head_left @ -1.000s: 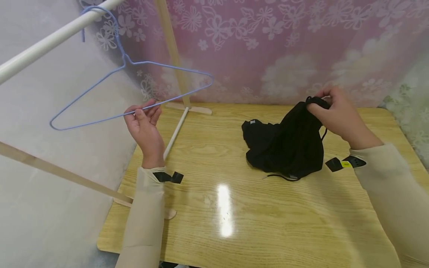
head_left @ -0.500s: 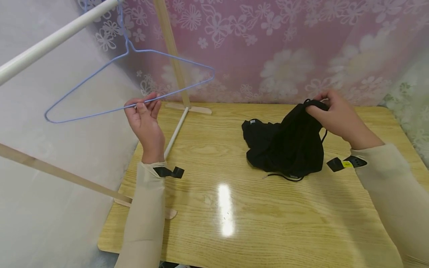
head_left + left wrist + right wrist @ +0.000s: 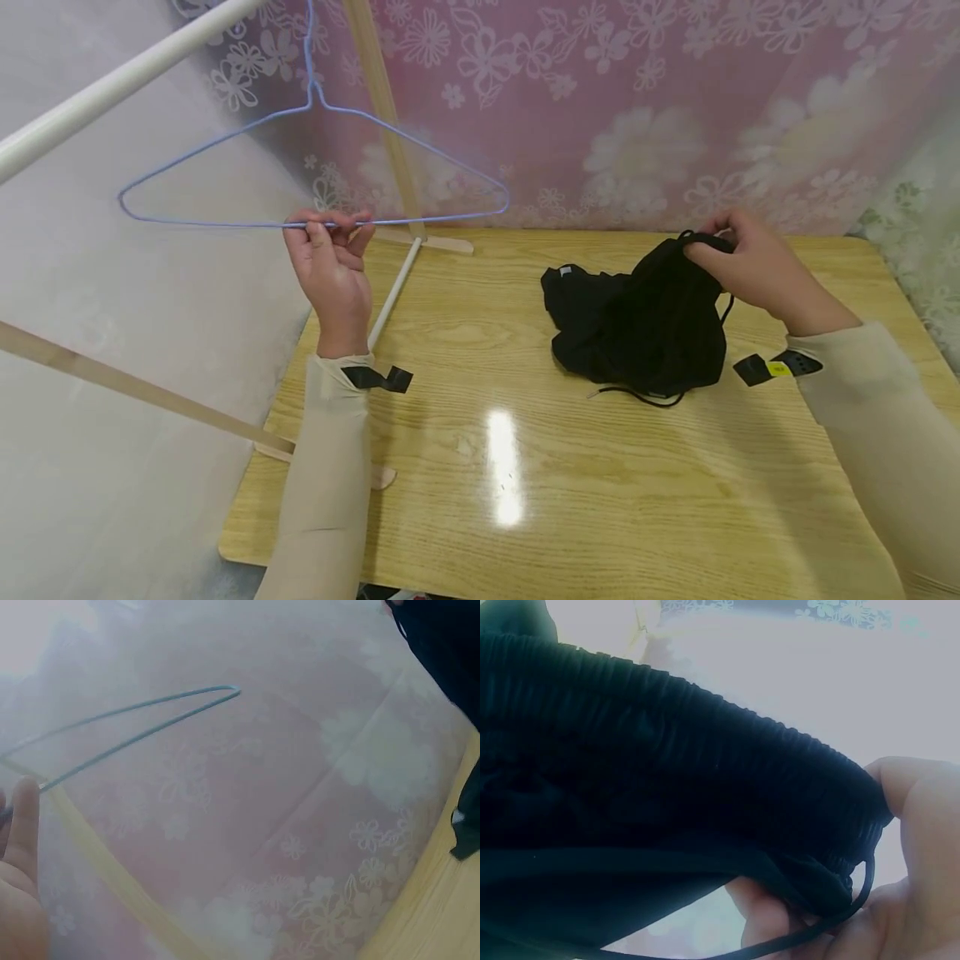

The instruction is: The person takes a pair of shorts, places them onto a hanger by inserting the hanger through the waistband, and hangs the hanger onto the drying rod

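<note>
My left hand [image 3: 333, 271] pinches the bottom bar of a blue wire hanger [image 3: 442, 218] between thumb and fingers. The hanger stands upright, its hook cut off by the top of the head view. In the left wrist view one end of the hanger [image 3: 187, 712] points right. My right hand [image 3: 765, 271] grips a black drawstring garment [image 3: 652, 325] by its waistband, the lower part spread on the table. Gathered elastic shows along the waistband [image 3: 705, 720] in the right wrist view, with a cord hanging by the fingers [image 3: 930, 832]. A small white label sits at the garment's left end.
A rack with a white top rail [image 3: 112, 83] and wooden posts [image 3: 378, 92] stands on the left of the wooden table [image 3: 600, 483]. Its lower white bar [image 3: 393, 296] runs near the tabletop. A floral pink curtain [image 3: 600, 125] hangs behind.
The hanger's hook has come off the white rail. My left hand has lifted slightly, and the hanger has shifted right and levelled out. The right hand and the black garment barely moved.
</note>
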The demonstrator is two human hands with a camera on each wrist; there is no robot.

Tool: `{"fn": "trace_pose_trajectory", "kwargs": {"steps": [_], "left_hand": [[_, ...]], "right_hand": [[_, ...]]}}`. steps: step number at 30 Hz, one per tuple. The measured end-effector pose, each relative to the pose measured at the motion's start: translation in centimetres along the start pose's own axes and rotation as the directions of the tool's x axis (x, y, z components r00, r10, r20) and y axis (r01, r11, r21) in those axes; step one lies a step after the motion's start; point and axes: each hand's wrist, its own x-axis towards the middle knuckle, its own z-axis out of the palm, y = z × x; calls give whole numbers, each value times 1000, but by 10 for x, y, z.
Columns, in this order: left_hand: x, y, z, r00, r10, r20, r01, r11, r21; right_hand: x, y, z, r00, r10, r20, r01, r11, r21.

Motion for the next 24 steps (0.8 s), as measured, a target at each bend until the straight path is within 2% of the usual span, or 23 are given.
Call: {"fn": "trace_pose_trajectory", "kwargs": {"steps": [4, 9, 14, 22, 24], "left_hand": [[0, 2, 3, 997, -39, -70, 36, 998, -51], [4, 5, 4, 994, -51, -100, 39, 992, -118], [7, 7, 6, 981, -124, -150, 90, 972, -216], [14, 11, 23, 976, -151, -157, 118, 972, -202], [16, 11, 26, 981, -140, -136, 110, 972, -206]], "right_hand": [[0, 3, 1, 1000, 1, 14, -1, 1000, 3], [1, 8, 3, 1000, 9, 17, -9, 1000, -1], [1, 11, 5, 999, 12, 30, -12, 1000, -5], [1, 15, 6, 998, 20, 61, -20, 1000, -8], [1, 15, 7, 998, 22, 65, -22, 1000, 1]]}}
